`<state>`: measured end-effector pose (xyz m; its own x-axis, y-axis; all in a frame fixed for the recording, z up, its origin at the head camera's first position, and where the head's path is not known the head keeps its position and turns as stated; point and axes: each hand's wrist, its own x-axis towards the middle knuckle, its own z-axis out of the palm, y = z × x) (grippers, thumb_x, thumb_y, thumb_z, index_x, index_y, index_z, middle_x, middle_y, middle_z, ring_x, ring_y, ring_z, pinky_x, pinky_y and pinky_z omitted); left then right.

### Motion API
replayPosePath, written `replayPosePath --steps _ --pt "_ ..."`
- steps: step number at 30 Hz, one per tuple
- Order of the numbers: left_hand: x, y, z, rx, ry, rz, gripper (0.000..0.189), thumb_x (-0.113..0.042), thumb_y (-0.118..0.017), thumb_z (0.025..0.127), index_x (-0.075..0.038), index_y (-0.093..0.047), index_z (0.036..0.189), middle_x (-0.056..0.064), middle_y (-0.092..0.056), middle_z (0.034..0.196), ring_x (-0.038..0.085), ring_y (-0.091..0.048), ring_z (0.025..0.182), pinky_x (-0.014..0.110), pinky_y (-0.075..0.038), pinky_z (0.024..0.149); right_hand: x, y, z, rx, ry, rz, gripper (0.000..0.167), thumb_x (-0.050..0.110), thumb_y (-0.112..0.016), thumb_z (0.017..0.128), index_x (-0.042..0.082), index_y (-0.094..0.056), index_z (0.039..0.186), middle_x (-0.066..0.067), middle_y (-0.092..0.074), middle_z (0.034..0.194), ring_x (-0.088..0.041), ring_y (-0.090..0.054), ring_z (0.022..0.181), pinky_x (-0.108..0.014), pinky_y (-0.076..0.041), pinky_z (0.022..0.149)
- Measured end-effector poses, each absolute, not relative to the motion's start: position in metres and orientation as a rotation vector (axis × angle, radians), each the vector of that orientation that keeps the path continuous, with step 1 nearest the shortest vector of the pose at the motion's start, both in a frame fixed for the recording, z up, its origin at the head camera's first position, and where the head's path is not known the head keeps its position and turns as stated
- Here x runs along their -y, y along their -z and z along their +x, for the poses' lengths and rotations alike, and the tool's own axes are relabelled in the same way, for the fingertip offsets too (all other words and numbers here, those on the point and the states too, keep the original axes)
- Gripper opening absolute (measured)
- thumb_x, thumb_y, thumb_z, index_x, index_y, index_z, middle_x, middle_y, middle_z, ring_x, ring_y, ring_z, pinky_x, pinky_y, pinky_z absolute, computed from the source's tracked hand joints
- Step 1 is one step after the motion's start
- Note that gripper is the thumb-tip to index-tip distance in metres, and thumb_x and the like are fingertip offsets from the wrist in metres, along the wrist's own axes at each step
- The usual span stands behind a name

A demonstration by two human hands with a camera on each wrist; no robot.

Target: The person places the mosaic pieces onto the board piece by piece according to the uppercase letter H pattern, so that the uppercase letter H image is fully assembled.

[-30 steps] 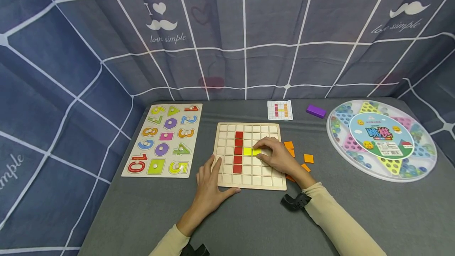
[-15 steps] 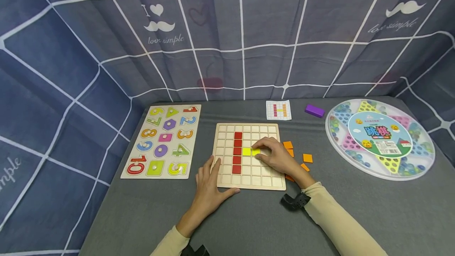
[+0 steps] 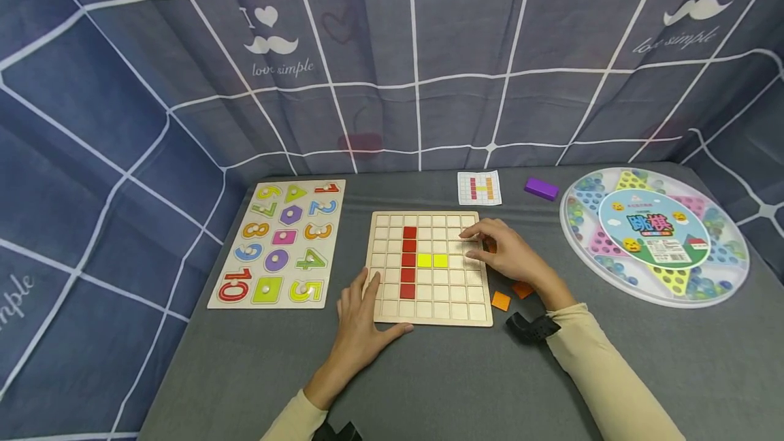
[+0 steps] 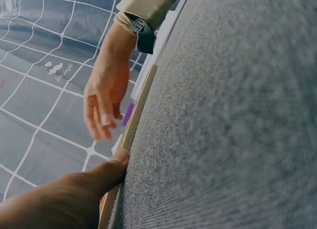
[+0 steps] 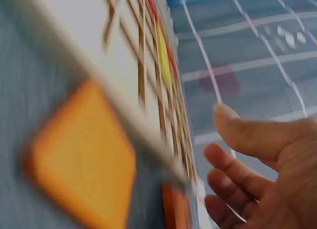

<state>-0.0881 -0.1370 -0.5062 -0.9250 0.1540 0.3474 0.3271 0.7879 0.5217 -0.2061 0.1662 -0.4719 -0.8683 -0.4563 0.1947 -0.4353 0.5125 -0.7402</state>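
A wooden grid board [image 3: 450, 297] lies on the grey table, holding a column of several red tiles [image 3: 408, 260]. Two yellow tiles [image 3: 432, 260] sit side by side right of that column. My left hand [image 3: 361, 325] rests at the board's near left corner, its thumb touching the front edge, as the left wrist view also shows. Over the board's right edge is my right hand [image 3: 514, 257], thumb and fingers apart; nothing shows between them in the right wrist view. Loose orange tiles [image 3: 501, 301] lie beside the board, some partly hidden under that hand.
A small pattern card [image 3: 480, 188] and a purple block [image 3: 542, 188] lie behind the board. On the left is a number-and-shape puzzle board [image 3: 306, 240]. A round Chinese checkers set [image 3: 654, 237] takes up the right. Grid-patterned cloth [image 3: 380, 53] hangs behind the table.
My right hand has left the second yellow tile and moved right to the board's edge above the orange tiles. Both yellow tiles now show in full. The left hand stays put.
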Motion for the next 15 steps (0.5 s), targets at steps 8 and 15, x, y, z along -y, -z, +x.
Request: replayPosePath --steps 8,15 --pt "0.137 0.507 -0.089 2.690 0.864 -0.379 0.105 -0.047 -0.090 0.063 0.001 -0.044 0.144 0.028 -0.034 0.149 0.034 -0.040 0.110 0.045 -0.028 0.086 -0.199 0.482 -0.217 -2.771 1.207 -0.719 0.027 0.011 -0.073 0.087 0.009 -0.068 0.113 -0.008 -0.061 0.100 -0.021 -0.046 0.088 -0.036 -0.037 0.080" --pt "0.137 0.509 -0.089 2.683 0.826 -0.386 0.106 -0.049 -0.090 0.062 0.001 -0.044 0.143 0.028 -0.035 0.148 0.034 -0.040 0.110 0.044 -0.028 0.083 -0.203 0.491 -0.220 -2.767 1.173 -0.695 0.019 0.011 -0.071 0.090 0.012 -0.070 0.109 -0.006 -0.061 0.100 -0.019 -0.046 0.086 -0.034 -0.036 0.079"
